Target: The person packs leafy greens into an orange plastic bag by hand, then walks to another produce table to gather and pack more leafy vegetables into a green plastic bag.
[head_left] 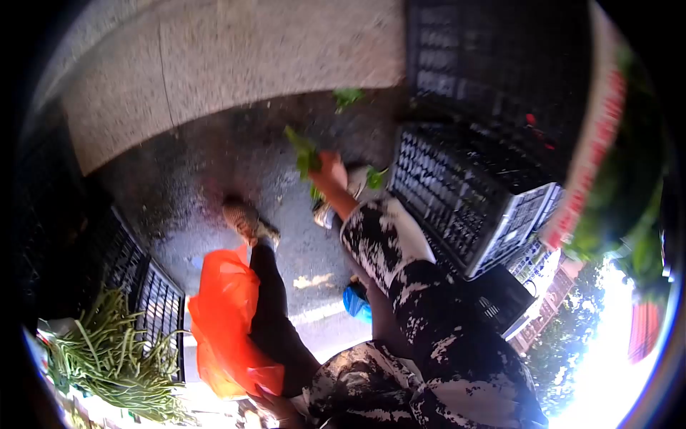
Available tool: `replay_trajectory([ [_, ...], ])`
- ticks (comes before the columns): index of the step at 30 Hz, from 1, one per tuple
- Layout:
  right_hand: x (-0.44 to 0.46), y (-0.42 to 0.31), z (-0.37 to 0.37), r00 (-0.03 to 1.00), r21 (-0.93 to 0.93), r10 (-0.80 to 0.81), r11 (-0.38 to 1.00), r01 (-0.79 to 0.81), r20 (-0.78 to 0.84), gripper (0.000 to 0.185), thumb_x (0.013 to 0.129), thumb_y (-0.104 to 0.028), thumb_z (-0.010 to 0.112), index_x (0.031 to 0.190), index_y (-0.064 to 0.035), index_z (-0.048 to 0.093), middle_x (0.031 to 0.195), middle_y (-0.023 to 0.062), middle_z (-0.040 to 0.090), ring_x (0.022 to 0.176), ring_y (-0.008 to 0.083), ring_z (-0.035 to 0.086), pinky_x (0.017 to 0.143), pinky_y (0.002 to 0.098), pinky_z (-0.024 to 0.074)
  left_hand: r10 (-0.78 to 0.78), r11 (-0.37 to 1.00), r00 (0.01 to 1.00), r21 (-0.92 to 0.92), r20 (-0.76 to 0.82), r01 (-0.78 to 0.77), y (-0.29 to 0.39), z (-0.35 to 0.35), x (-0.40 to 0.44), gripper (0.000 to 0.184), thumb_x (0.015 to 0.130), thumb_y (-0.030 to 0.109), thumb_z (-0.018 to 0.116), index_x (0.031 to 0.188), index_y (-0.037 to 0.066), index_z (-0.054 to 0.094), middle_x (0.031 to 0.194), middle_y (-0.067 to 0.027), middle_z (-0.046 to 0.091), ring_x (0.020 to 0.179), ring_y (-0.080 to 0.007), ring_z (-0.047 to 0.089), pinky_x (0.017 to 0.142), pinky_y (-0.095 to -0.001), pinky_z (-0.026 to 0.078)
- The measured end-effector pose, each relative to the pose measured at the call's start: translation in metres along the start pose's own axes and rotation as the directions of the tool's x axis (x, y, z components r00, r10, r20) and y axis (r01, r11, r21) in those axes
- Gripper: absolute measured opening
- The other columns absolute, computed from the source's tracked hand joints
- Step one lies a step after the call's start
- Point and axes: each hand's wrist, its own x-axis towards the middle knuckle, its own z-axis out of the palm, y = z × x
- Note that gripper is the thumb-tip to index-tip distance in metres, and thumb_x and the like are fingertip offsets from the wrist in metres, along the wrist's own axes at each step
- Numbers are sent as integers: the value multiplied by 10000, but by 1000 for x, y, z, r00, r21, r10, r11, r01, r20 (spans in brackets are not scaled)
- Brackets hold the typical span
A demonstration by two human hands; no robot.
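A bunch of bright green leaves (306, 156) is held in the right grip (330, 173), closed around one end, probably so that the blades are left free. It is located above the wet, dark grey floor (171, 222), toward the far edge bordered by a pale stone slab (286, 50). A loose green leaf cluster (349, 98) lies near that edge. A translucent orange-red plastic bag (225, 314) extends from the left grip (270, 406), presumably suspended beside the leg for clear footing; finger closure there cannot be told. Along the floor's right edge, a black plastic lattice crate (446, 193) is placed; at the left near corner, long green bean pods (118, 357) are heaped, likely for easy reach. Red lettering on a white strip (586, 157) is blurred; no brand can be read.
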Motion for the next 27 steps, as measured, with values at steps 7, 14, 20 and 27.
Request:
replay_trajectory([
  [7,-121,-121,-169,988,119,128,983,-138,90,498,663,-340,665,1028,-29,530,1055,185,508,991,329,520,823,392,431,-171,545,984,-828,47,134,-1,-15,124,437,855,292,450,1152,-28,435,1048,-210,527,970,-309,520,842,-404,436],
  [14,-204,-240,-370,952,335,-140,914,230,-272,409,641,-249,740,922,-1,575,926,147,556,890,275,539,800,347,436,392,709,920,-630,-18,-315,187,-165,84,536,782,309,586,1222,39,443,1206,-149,494,1050,-313,509,881,-384,439],
  [20,-279,-299,-609,729,788,364,479,387,-580,463,743,-152,699,1110,-12,454,1032,162,571,821,255,620,731,335,544,549,-152,834,-975,53,161,270,-270,99,445,871,367,487,1201,68,479,1196,-97,516,1060,-227,514,886,-369,428],
  [27,-208,-259,-725,488,620,567,51,783,-664,542,798,-256,629,1187,-12,341,1188,164,418,1065,279,469,703,485,540,707,-281,706,-935,-50,215,335,-332,157,418,876,342,480,1186,61,472,1106,-75,583,963,-239,563,819,-341,448],
])
